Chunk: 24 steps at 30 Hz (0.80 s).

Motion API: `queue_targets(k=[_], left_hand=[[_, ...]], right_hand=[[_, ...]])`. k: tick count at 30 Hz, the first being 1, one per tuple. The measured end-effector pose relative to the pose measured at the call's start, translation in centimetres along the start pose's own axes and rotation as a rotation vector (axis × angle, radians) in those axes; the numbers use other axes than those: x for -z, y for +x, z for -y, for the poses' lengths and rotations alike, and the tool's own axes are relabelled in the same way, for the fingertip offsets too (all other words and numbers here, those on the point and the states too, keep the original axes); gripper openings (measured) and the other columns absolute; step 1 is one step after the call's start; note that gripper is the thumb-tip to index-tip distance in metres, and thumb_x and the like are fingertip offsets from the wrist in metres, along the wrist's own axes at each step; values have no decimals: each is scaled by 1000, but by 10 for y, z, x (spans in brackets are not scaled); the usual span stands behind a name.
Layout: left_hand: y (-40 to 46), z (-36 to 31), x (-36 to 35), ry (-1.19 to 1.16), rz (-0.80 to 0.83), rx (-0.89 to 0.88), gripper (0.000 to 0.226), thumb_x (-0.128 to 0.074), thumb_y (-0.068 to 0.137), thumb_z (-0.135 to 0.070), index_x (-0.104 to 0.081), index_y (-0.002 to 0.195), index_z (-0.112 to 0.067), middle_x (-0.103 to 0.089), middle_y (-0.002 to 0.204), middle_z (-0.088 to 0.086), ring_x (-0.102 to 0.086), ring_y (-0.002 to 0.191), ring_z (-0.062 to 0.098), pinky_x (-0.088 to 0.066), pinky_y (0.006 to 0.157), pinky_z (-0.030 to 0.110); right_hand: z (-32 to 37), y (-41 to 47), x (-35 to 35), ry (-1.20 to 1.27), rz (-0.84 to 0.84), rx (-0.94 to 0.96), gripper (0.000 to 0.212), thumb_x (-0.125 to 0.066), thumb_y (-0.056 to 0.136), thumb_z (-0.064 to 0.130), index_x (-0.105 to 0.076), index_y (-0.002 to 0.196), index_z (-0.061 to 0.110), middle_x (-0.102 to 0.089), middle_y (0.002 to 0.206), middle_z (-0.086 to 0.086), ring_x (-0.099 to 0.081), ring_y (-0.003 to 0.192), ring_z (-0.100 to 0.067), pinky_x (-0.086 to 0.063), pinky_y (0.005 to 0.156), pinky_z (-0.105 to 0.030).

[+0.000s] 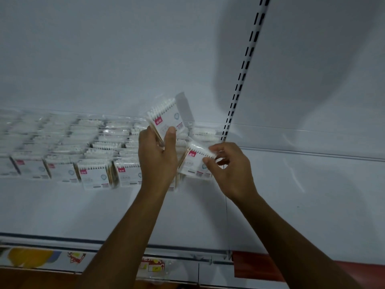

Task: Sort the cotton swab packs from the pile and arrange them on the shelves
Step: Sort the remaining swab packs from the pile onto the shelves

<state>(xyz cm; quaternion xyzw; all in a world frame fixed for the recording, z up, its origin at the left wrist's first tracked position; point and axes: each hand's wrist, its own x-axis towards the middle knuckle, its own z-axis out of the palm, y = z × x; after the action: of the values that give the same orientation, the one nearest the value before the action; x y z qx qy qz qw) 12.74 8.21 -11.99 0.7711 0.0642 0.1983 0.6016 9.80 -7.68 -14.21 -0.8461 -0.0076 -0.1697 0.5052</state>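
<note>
Now, step in hand: we are mid-placement, adding cotton swab packs to the right end of the rows on the shelf (pixel 208 215).
Left hand (pixel 157 155): we have it raised, thumb and fingers clamped on a lifted pack (pixel 167 119), which tilts above the rows, swab tips up and red label facing us.
Right hand (pixel 229 170): we pinch the top edge of a second pack (pixel 194 163) with fingertips, by the white swab heads; it leans at the right end of the stock, just beside the slotted upright (pixel 241 80).
Task thing, location: one pack in the air over the rows, the other low at the row end; we cannot tell if its base touches the shelf.
Shelf contents: rows of packs (pixel 68 147) stand upright from the left edge to our hands, several deep; front ones show red labels, back ones blur.
Shelf, right section: white board past the upright, no packs seen there.
Pile: not in view.
Progress guess: left section looks mostly filled; the gap at the right end seems to be the last slot there.
Next move needs: stand the right pack square with the front row, label out, then drop the left pack in behind or beside it.
Risk: slick film; a nudge may tip neighbouring packs.
Below shelf: price rail (pixel 187 257) with blurred tags.
</note>
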Motion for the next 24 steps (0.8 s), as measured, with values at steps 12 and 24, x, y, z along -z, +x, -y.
queue_targets(k=[12,24], left_hand=[[0,5,18,-13,74,49,9,-62,95,-34,-62,103,-31,-69,102,-12,-64,90,0,-49,73,17],[-11,3,23,171,334,-128,20,-72,87,-27,-62,103,-21,-69,100,-13,-64,91,4,-51,70,16]], right_hand=[[-21,-9,10,-170,-50,147,17,-77,82,12,-69,98,13,-57,100,6,-58,85,-2,-50,72,-14],[-16,-18,2,-207,-87,157,49,-66,84,29,-54,129,13,-53,124,0,-51,111,-8,-49,90,-24]])
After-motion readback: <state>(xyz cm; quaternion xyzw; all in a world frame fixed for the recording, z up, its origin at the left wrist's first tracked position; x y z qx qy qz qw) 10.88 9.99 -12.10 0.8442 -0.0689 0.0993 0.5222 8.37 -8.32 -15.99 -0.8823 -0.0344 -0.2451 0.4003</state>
